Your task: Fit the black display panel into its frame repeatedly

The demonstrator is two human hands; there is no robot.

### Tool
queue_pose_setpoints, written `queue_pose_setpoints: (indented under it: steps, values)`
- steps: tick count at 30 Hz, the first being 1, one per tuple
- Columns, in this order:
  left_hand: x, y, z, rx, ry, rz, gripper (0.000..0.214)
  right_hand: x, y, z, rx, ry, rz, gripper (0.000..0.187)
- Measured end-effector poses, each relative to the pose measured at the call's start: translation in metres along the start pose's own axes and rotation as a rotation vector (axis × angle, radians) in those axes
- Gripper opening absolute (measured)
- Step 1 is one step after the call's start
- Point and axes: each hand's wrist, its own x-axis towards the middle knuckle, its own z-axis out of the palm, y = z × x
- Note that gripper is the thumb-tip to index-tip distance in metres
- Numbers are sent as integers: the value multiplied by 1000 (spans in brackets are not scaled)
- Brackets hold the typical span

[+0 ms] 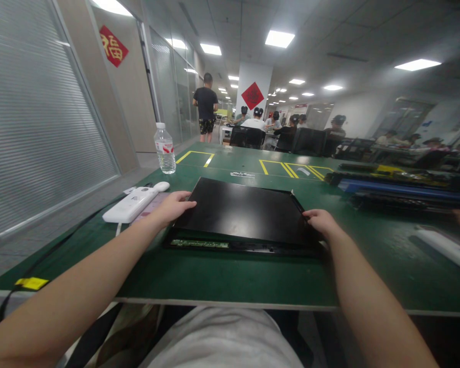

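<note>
A flat black screen panel (241, 209) lies on the green table (222, 276) in front of me, with a narrow green circuit strip (199, 244) along its near edge. My left hand (174, 204) rests on the panel's left edge, fingers laid over the corner. My right hand (322, 222) grips the panel's right edge near the front corner. Both forearms reach in from the bottom of the view.
A white power bank (130, 204) with a cable and a small white mouse (161, 186) lie left of the panel. A water bottle (164, 149) stands at the far left. Dark stacked devices (398, 191) sit at right. Several people sit at desks behind; one stands.
</note>
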Motion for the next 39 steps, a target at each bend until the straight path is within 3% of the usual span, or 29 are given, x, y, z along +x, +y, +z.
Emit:
queue_pose_setpoints:
  steps: [3,6,10,16,31,39]
  values:
    - [5,-8,1,219,38,95,26,-2,-2,0,8,4,-7,50]
    - [8,-15,4,357,99,73,28,-3,-2,0,22,9,-11,48]
    - [8,-18,6,440,38,94,19,-3,-2,-1,24,12,-9,48]
    - [9,-20,5,518,16,89,23,-3,-2,-2,47,-26,53,52]
    - [11,-25,4,562,-23,128,27,3,3,1,44,-28,13,45]
    - [11,-26,3,660,-68,117,43,4,3,1,10,-17,-2,48]
